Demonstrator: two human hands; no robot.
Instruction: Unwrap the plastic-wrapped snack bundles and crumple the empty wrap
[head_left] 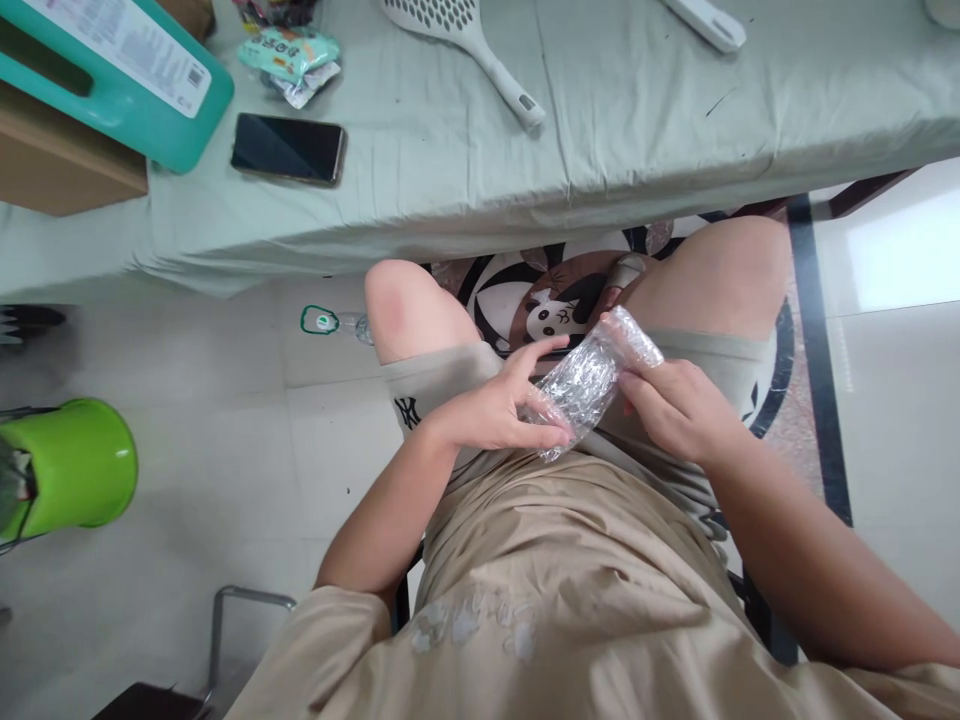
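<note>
A crinkled clear plastic wrap (585, 385), shiny and rolled or folded at its upper right end, lies between my hands above my lap. My right hand (675, 405) pinches its right side, with the fingers closed round the edge. At the lower left end of the wrap is my left hand (502, 405). Its thumb and fingers are spread apart, and some of the fingers rest against or behind the plastic. Whether anything is inside the wrap cannot be made out.
On the cloth-covered table (420, 170) lie a phone (289, 150), a slotted ladle (487, 65), a white handle (709, 22), small packets (289, 55), a teal container (180, 120) and a cardboard box (67, 160). A green bucket (90, 465) stands on the floor, left.
</note>
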